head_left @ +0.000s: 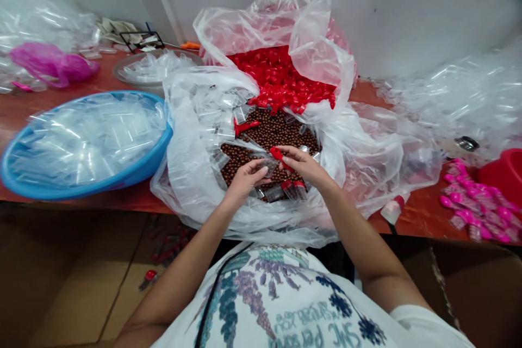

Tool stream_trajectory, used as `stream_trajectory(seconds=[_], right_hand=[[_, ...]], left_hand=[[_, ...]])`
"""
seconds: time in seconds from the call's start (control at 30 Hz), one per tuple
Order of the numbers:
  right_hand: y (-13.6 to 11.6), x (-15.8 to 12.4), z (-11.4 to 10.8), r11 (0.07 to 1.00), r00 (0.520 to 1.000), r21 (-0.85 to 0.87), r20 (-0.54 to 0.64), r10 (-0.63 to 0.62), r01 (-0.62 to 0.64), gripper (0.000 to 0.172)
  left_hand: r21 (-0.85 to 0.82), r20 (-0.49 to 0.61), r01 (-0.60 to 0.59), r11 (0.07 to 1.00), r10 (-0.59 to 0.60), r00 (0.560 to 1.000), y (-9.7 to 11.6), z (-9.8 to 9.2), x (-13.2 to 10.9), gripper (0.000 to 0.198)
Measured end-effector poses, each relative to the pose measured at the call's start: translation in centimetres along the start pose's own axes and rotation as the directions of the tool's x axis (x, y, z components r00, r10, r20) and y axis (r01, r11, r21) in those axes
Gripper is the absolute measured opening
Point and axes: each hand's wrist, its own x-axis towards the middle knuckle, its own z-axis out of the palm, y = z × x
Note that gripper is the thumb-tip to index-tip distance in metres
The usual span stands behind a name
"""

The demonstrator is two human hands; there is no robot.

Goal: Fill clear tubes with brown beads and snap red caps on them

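My left hand [247, 178] is closed around a clear plastic tube [269, 165] above a heap of small brown balls [265, 130]. In my right hand [299, 163] a red plastic cap [276, 153] is pinched between the fingers, close to the tube's end. The balls lie in an open white plastic bag [183, 174] in front of me. Clear tubes [222, 103] pile up at the heap's left side, and a loose red cap [247, 127] rests near them. Red-capped tubes [299, 189] lie at the front right of the balls.
Behind the balls, a bag holds many red caps [281, 79]. A blue basin [155, 160] of clear tubes stands left. To the right are pink-capped tubes [481, 206] and a red bowl [503, 174]. A cardboard box [85, 283] sits below the table's front edge.
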Motion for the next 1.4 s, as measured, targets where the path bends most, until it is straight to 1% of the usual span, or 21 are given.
stream_trajectory(seconds=[0.1,0.13,0.2,0.27,0.33,0.4,0.43,0.5,0.53,0.57,0.63,0.73,0.83,0.97,1.07,1.13,1.23,1.4], right_hand=[[0.0,-0.7,-0.2,0.996,0.995,-0.045,0.058,0.075,-0.073,0.039],[0.0,-0.8,-0.4,0.994,0.994,-0.082,0.07,0.081,-0.075,0.038],[-0.1,-1.0,-0.7,0.98,0.996,-0.199,0.08,0.024,-0.008,0.035],[-0.3,-1.3,-0.9,0.924,0.991,-0.36,0.09,-0.104,0.129,0.033],[-0.6,-1.8,-0.7,0.824,0.969,-0.51,0.121,-0.214,0.246,0.032],[-0.8,-2.4,-0.1,0.715,0.954,-0.634,0.153,-0.257,0.294,0.038],[-0.8,-2.6,0.3,0.653,0.95,-0.696,0.151,-0.273,0.298,0.046],[-0.4,-3.0,1.3,0.505,0.937,-0.818,0.11,-0.331,0.274,0.067],[0.0,-3.1,1.8,0.427,0.926,-0.869,0.087,-0.367,0.251,0.074],[0.4,-3.1,2.2,0.356,0.913,-0.906,0.07,-0.401,0.226,0.078],[1.2,-3.1,2.6,0.26,0.895,-0.945,0.068,-0.44,0.199,0.075],[2.0,-3.1,2.5,0.205,0.876,-0.956,0.092,-0.473,0.211,0.067],[2.5,-3.3,1.9,0.216,0.861,-0.946,0.106,-0.497,0.241,0.067],[2.8,-3.7,1.2,0.299,0.855,-0.912,0.094,-0.51,0.279,0.07],[2.8,-3.9,0.8,0.354,0.856,-0.887,0.084,-0.511,0.298,0.071],[2.8,-4.1,0.7,0.399,0.865,-0.861,0.089,-0.493,0.316,0.067],[2.7,-4.2,0.9,0.478,0.883,-0.824,0.057,-0.465,0.305,0.05],[2.8,-4.4,1.8,0.565,0.89,-0.776,-0.009,-0.455,0.281,0.044]], left_hand=[[0.039,0.005,-0.017,0.999,0.016,1.0,-0.2,0.3,-0.2,0.043],[0.056,0.005,-0.021,0.998,0.02,1.0,-0.2,0.3,-0.3,0.044],[0.087,0.007,-0.028,0.996,0.028,1.0,-0.3,0.4,-0.4,0.045],[0.101,0.015,-0.027,0.994,0.026,1.0,-0.4,0.5,-0.6,0.045],[0.09,0.016,-0.02,0.996,0.019,1.0,-0.4,0.6,-0.8,0.046],[0.072,0.016,-0.018,0.997,0.016,1.0,-0.4,0.7,-0.8,0.046],[0.066,0.015,-0.019,0.998,0.018,1.0,-0.4,0.8,-0.8,0.046],[0.057,0.012,-0.016,0.998,0.015,1.0,-0.4,1.0,-0.9,0.046],[0.054,0.009,-0.014,0.998,0.014,1.0,-0.5,1.2,-0.9,0.047],[0.051,0.006,-0.015,0.999,0.015,1.0,-0.6,1.3,-0.9,0.047],[0.047,0.0,-0.02,0.999,0.02,1.0,-1.0,1.5,-1.0,0.048],[0.068,0.002,-0.058,0.996,0.059,0.998,-1.6,1.6,-1.2,0.046],[0.138,0.014,-0.116,0.984,0.115,0.993,-2.1,1.7,-1.3,0.043],[0.225,0.035,-0.161,0.961,0.157,0.987,-2.2,1.8,-1.3,0.041],[0.253,0.06,-0.177,0.951,0.168,0.984,-2.0,2.0,-1.4,0.039],[0.229,0.06,-0.155,0.961,0.145,0.988,-1.9,2.0,-1.5,0.039],[0.155,0.047,-0.102,0.983,0.096,0.994,-1.9,1.8,-1.7,0.041],[0.131,0.039,-0.088,0.988,0.084,0.996,-2.0,1.7,-1.9,0.044]])
